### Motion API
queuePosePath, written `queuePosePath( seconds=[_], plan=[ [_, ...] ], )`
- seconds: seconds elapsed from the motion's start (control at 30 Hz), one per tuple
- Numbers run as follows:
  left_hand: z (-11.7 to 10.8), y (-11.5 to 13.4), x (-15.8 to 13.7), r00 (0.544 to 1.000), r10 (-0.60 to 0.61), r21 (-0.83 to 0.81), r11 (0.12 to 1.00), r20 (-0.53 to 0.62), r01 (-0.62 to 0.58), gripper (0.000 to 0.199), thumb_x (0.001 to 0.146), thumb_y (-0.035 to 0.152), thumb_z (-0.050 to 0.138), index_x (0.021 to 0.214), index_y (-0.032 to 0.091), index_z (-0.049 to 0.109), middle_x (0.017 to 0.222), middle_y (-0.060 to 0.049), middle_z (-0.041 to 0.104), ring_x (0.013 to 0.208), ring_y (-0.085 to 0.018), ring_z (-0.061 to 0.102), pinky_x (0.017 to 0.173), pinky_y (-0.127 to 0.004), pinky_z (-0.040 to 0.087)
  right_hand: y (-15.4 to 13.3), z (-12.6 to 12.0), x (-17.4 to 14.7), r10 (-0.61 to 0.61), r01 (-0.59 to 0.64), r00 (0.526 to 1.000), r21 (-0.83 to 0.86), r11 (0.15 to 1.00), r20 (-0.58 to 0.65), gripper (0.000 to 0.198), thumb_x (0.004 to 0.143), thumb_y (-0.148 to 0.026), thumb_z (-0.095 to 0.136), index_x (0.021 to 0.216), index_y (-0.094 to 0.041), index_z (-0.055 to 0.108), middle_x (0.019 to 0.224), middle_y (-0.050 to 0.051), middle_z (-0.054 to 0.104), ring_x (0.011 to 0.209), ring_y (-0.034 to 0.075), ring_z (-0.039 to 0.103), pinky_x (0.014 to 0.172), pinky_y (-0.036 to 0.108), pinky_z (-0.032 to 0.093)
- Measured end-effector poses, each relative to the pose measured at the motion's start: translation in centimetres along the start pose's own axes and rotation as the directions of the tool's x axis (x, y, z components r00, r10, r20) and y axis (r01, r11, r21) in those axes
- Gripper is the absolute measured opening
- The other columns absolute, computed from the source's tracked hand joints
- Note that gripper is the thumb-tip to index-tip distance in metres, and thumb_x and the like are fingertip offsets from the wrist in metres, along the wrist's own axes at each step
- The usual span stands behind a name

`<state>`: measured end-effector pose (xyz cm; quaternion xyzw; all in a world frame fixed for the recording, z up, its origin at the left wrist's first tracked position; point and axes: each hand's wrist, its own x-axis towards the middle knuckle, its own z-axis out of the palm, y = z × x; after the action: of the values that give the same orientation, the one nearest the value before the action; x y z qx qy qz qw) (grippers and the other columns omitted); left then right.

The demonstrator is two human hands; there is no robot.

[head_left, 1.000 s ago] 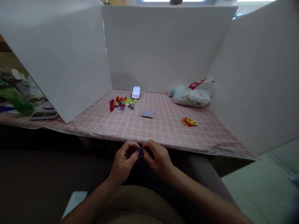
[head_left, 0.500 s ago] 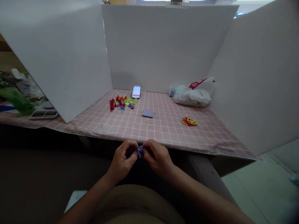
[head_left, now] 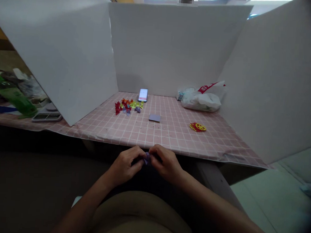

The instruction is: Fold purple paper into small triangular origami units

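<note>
Beyond fingers [head_left: 156, 150], pink tablecloth [head_left: 170, 136], white panels [head_left: 178, 47]

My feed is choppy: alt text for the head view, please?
A left hand and right hand hold a small purple piece before a pink checked table. On it: colourful folded pieces, a lit phone, a flat purple square, red-and-yellow cutouts and a white bag.

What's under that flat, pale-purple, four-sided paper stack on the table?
The pink tablecloth with white grid lines shows around the pale-purple stack, so it apparently rests there; anything directly beneath is covered from view.
</note>
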<state>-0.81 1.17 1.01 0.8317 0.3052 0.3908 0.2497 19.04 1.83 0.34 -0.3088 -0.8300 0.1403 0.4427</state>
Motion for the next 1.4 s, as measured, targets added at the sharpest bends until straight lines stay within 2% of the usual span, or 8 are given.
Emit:
queuePosePath(
  seconds=[0.4,0.67,0.87,1.0,1.1,1.17,1.27,1.4],
  plan=[
    [-1.0,0.3,0.0,0.997,0.061,0.197,0.978,0.039,-0.067,0.016,0.089,0.009,0.05,0.09,0.018,0.062,0.084,-0.005,0.064,0.077,-0.018,0.061,0.07,-0.029,0.047,0.5,-1.2,0.5,-0.156,0.143,0.963,0.073,0.987,0.221,0.026,0.091,-0.007,0.048,0.113,-0.017,0.059,0.096,0.008,0.064,0.085,0.017,0.061,0.072,0.029,0.05],
    [-1.7,0.2,-0.1,0.994,0.029,0.211,0.976,0.105,-0.051,0.017,0.087,0.008,0.05,0.092,0.02,0.062,0.087,-0.005,0.064,0.08,-0.019,0.061,0.071,-0.03,0.047,0.0,-2.3,0.9,-0.136,0.191,0.919,-0.116,0.975,0.37,0.016,0.097,-0.015,0.047,0.094,-0.018,0.063,0.091,0.007,0.064,0.075,0.016,0.059,0.064,0.026,0.048],
    [-2.1,0.2,0.1,0.996,0.029,0.154,0.987,0.085,-0.042,0.017,0.085,0.01,0.052,0.089,0.02,0.065,0.085,-0.005,0.066,0.078,-0.019,0.062,0.07,-0.03,0.048,-0.1,-2.0,0.9,-0.138,0.157,0.936,-0.035,0.987,0.325,0.02,0.098,-0.016,0.047,0.084,-0.018,0.061,0.083,0.006,0.064,0.071,0.015,0.059,0.062,0.026,0.047],
    [-0.6,-0.2,0.0,0.992,-0.085,-0.042,0.996,-0.095,0.082,0.012,0.082,0.012,0.059,0.087,0.02,0.066,0.083,-0.003,0.068,0.079,-0.018,0.064,0.075,-0.031,0.051,-0.5,-1.3,0.6,-0.07,0.09,0.977,-0.09,0.992,0.2,0.02,0.096,-0.017,0.051,0.077,-0.018,0.057,0.075,0.004,0.06,0.067,0.015,0.056,0.06,0.026,0.044],
    [1.7,-0.1,-0.2,0.86,-0.421,-0.464,0.847,-0.29,0.258,0.029,0.081,0.021,0.068,0.109,0.02,0.062,0.095,-0.004,0.069,0.086,-0.018,0.067,0.078,-0.032,0.055,-0.8,-0.5,0.2,0.006,0.001,0.999,-0.149,0.989,0.046,0.018,0.095,-0.016,0.051,0.078,-0.017,0.056,0.074,0.004,0.059,0.067,0.016,0.056,0.06,0.027,0.044],
    [3.1,0.2,-0.3,0.787,-0.584,-0.686,0.656,-0.198,0.315,0.036,0.08,0.03,0.071,0.112,0.02,0.06,0.098,-0.005,0.069,0.089,-0.021,0.067,0.071,-0.032,0.058,-0.9,0.0,-0.1,0.018,-0.021,1.0,-0.184,0.983,-0.018,0.019,0.095,-0.015,0.05,0.077,-0.018,0.055,0.074,0.004,0.059,0.068,0.016,0.056,0.061,0.027,0.044],
    [4.4,0.7,-0.2,0.752,-0.653,-0.809,0.486,-0.085,0.331,0.034,0.079,0.038,0.073,0.105,0.017,0.065,0.103,-0.008,0.07,0.094,-0.023,0.067,0.07,-0.032,0.059,-0.8,0.7,-0.5,-0.026,0.021,1.0,-0.276,0.961,-0.016,0.021,0.096,-0.014,0.047,0.077,-0.018,0.055,0.074,0.005,0.059,0.067,0.016,0.056,0.06,0.027,0.045],
    [4.7,0.7,-0.2,0.73,-0.679,-0.862,0.412,-0.074,0.297,0.029,0.08,0.036,0.074,0.099,0.015,0.069,0.1,-0.008,0.072,0.092,-0.021,0.067,0.079,-0.033,0.057,-0.7,1.2,-0.9,-0.137,0.128,0.991,-0.397,0.909,0.007,0.025,0.097,-0.014,0.043,0.078,-0.018,0.058,0.073,0.006,0.06,0.062,0.015,0.052,0.056,0.026,0.043]
  ],
)
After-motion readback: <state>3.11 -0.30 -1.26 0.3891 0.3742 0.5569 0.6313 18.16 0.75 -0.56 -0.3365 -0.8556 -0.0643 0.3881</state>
